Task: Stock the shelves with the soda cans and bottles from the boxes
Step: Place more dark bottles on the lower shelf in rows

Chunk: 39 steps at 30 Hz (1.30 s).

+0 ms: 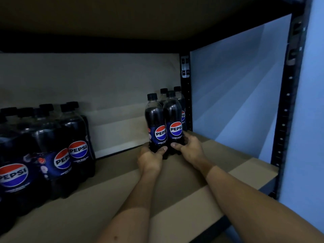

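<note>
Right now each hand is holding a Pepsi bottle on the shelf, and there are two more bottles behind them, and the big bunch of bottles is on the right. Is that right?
Not quite. The head view shows the big bunch of Pepsi bottles on the left, not the right. The rest holds: the left hand and right hand each hold a Pepsi bottle on the shelf, with two more bottles behind.

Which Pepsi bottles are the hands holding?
The two front bottles, left one in the left hand, right one in the right hand. All others stand untouched.

Two dark plastic Pepsi bottles at the back (178,100) stand mostly hidden behind the front pair. The left edge crops the big shrink-wrapped bottle pack (43,151). Small label print is unreadable.
</note>
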### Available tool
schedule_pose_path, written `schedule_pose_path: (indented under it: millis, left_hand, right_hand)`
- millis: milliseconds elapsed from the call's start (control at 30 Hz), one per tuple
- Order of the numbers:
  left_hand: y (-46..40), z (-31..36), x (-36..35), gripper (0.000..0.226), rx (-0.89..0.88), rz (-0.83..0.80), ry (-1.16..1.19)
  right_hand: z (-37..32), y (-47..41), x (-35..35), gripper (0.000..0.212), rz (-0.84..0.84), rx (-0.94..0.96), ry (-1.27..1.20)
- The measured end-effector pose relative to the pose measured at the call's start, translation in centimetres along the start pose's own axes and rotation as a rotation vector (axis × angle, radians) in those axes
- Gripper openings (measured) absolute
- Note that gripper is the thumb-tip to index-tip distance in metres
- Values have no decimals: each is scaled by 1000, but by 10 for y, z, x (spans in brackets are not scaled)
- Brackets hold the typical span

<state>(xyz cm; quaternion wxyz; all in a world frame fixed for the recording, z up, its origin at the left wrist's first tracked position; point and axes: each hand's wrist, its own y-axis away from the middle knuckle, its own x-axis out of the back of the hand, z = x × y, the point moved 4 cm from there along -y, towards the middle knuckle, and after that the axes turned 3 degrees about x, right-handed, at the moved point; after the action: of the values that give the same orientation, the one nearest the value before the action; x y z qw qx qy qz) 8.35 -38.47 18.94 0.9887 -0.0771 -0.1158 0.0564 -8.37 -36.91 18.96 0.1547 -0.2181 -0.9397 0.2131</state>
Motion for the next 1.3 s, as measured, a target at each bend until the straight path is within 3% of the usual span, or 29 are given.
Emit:
schedule_pose_path:
  millis: [267, 700, 1300]
  left_hand:
    - [-4, -3, -1, 51, -33, -21, 49]
    - [-3, -3, 0, 60, -49, 6, 23]
    - [-2, -3, 2, 48, -60, 3, 22]
  right_hand:
    - [2, 1, 3, 70, -35, -40, 75]
    - [2, 6, 6, 72, 5, -52, 28]
    - [7, 3, 5, 78, 29, -82, 44]
